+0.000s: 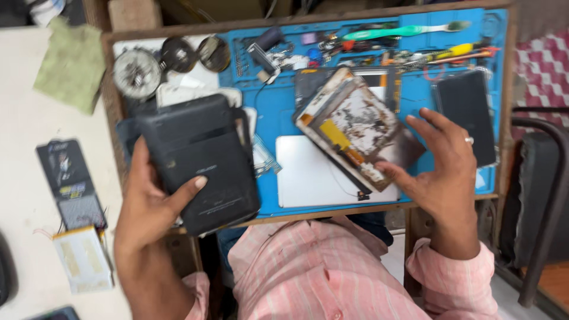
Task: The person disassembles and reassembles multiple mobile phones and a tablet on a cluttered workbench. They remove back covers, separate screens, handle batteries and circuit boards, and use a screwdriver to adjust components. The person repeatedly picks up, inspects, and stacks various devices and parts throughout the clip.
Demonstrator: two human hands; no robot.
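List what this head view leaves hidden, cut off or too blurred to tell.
- Black tablet back cover: lower left corner hidden by the left hand.
- Opened tablet panel: motion blur smears its inner parts.
- Small tools on the blue mat: blurred and too small.
- White battery pack: blurred.
- Right hand covers the mat beneath.

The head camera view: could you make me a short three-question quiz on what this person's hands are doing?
1. True or false: the left hand grips the black tablet back cover.
2. What is the right hand touching? A) green toothbrush B) opened tablet panel C) green cloth
3. What colour is the work mat?

Key: 1 true; 2 B; 3 blue.
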